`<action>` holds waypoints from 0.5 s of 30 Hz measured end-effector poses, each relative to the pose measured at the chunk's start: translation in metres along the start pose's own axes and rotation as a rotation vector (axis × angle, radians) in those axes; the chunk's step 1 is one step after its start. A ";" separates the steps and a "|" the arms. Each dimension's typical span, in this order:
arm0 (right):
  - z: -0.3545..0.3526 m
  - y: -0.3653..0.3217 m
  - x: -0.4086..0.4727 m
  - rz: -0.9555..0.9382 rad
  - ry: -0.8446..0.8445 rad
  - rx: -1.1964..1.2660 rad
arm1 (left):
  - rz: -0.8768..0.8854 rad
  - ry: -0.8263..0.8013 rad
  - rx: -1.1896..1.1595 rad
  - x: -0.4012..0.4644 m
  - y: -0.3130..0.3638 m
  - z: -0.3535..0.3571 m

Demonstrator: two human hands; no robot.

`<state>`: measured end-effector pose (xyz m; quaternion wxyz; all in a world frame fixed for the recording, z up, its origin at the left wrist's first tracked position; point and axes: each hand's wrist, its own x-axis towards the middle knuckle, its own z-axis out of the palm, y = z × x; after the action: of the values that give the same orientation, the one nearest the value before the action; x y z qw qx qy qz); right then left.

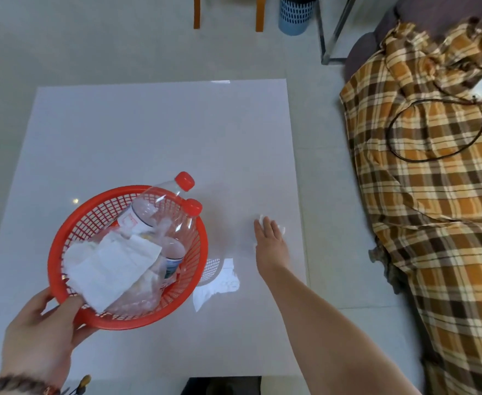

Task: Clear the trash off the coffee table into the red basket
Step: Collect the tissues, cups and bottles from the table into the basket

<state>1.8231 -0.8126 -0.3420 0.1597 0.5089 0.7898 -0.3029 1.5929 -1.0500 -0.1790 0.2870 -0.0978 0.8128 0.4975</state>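
- The red round plastic lattice basket (190, 269) was held tilted above the near-left part of the glossy white square coffee table (148, 132), not resting on it.
- Inside the basket lay two clear plastic bottles with red caps (154, 212), their necks poking over the basket's far rim, and crumpled white paper tissues (111, 263) spread across the near side.
- The left hand (39, 334) gripped the basket's near rim, thumb hooked over the edge and fingers underneath; a dark beaded bracelet (20, 384) circled that wrist.
- To the right of the basket, the right hand (269, 238) lay palm-down on the table, fingers stretched over a small crumpled white tissue (282, 229); whether it had actually closed on the tissue could not be told.
- Further right of the basket, beyond the table's edge, an orange-and-brown plaid cloth (433, 195) covered a sofa, with a dark cable (399, 155) looped on it.
- Beyond the far edge of the table stood a blue patterned cylindrical bin (294, 15) on the pale tiled floor.
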 end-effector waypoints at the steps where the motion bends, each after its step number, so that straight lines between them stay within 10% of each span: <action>1: 0.000 0.000 -0.006 0.001 0.010 0.055 | 0.008 0.011 0.011 -0.004 0.004 0.001; 7: -0.037 -0.028 -0.073 0.044 0.191 0.492 | -0.010 0.020 -0.058 -0.035 0.020 0.008; 15: -0.128 -0.127 -0.207 -0.434 0.650 0.705 | -0.015 -0.044 -0.156 -0.080 0.041 0.005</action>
<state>1.8053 -0.9152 -0.0882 -0.3410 0.4240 0.7360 -0.4028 1.6420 -1.0360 -0.1047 0.2999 -0.1149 0.7642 0.5593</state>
